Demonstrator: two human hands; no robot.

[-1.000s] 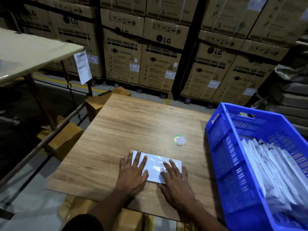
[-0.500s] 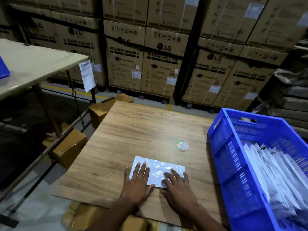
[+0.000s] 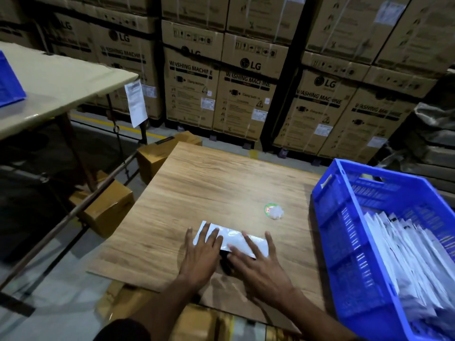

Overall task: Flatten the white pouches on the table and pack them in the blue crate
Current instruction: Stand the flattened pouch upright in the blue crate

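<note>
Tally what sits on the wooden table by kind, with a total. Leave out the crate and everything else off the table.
Flat white plastic pouch, pressed under the left hand and right hand: 1
Round green-rimmed sticker: 1
Small crumpled clear plastic scrap against the sticker: 1
Total on the light wooden table: 3

Stacked cartons [image 3: 236, 99] filled the dim back wall. A pale side table [image 3: 61, 80] stood left, small boxes [image 3: 108, 205] on grey floor [image 3: 61, 303].
</note>
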